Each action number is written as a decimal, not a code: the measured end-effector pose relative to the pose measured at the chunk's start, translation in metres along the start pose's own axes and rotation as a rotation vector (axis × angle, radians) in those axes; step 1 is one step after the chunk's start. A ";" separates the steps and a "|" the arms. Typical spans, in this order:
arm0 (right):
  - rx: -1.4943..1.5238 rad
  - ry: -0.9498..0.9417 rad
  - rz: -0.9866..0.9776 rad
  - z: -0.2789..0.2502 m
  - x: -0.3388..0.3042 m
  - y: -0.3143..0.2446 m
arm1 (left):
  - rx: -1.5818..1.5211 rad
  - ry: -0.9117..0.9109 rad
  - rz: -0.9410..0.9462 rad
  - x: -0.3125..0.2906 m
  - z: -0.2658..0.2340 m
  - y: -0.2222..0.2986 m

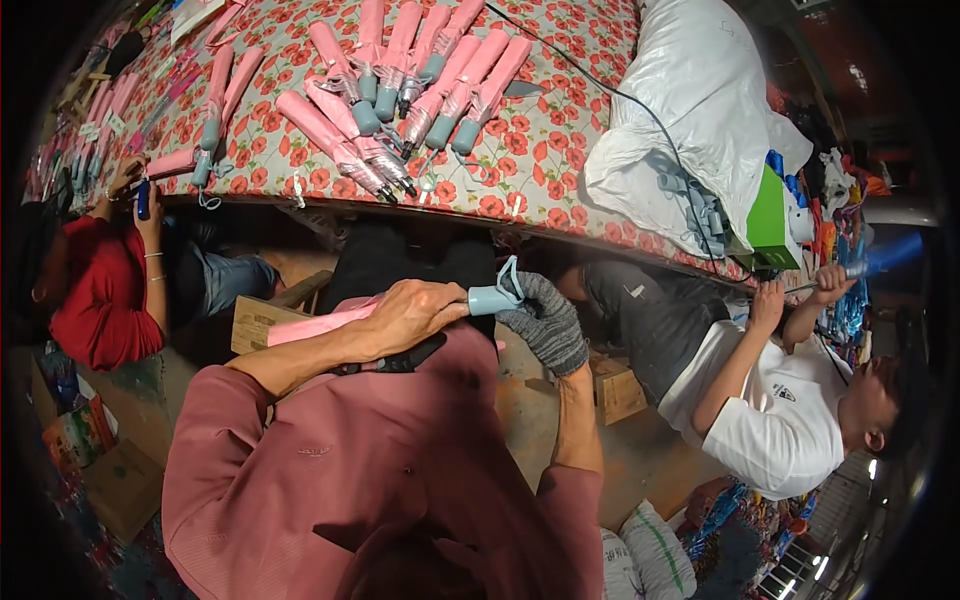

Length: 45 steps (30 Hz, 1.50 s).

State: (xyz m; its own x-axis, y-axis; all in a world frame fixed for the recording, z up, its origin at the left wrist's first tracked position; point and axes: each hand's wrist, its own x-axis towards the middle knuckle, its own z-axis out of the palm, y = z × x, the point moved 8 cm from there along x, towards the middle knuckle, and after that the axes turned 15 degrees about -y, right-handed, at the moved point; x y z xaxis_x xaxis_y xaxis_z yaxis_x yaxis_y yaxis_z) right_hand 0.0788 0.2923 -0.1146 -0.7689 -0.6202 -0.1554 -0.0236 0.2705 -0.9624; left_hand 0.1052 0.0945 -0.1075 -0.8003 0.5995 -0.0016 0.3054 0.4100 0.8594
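A folded pink umbrella [300, 327] lies across my lap, partly covered by my left forearm. My bare left hand [420, 312] is closed around it, just below its grey-blue handle [486, 301]. On the handle's far end, my right hand [548, 325], in a dark grey knitted glove, has its fingers closed. A light blue wrist strap [511, 280] loops up from that end. Past my knees, a pile of similar pink umbrellas [395, 50] with grey-blue handles rests on the table.
A red flower-patterned cloth covers the table [560, 165]. A large white sack [690, 90] holding grey-blue pieces and a green box [775, 220] stand at its right. A black cable [640, 105] crosses the cloth. People sit on both sides, a red sleeve [105, 300] left, a white shirt [770, 420] right.
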 end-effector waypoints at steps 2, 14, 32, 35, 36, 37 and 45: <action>-0.001 0.000 0.008 -0.002 0.001 0.002 | 0.043 0.044 0.051 -0.002 -0.001 0.003; 0.026 -0.030 0.256 0.004 0.017 0.003 | 0.288 0.006 0.013 0.004 -0.008 0.011; -0.279 -0.257 0.079 0.003 0.023 -0.003 | -0.200 0.039 -0.201 0.004 0.014 -0.023; -0.430 -0.230 0.371 0.003 0.022 -0.012 | -0.262 0.021 -0.164 0.005 0.019 -0.024; -0.480 -0.221 0.466 0.004 0.021 -0.011 | -0.281 0.016 -0.154 0.004 0.019 -0.024; -0.480 -0.229 0.457 0.004 0.021 -0.003 | -0.276 0.025 -0.161 0.002 0.019 -0.025; -0.841 -0.152 -0.345 0.032 0.015 -0.036 | -0.327 -0.055 -0.211 0.004 0.018 -0.028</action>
State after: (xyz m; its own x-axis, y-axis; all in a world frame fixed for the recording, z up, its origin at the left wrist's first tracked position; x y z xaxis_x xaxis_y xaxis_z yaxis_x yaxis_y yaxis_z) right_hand 0.0887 0.2502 -0.0890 -0.5422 -0.8398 0.0249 -0.7383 0.4621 -0.4913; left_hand 0.1032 0.0978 -0.1408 -0.7962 0.5655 -0.2152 -0.0504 0.2924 0.9550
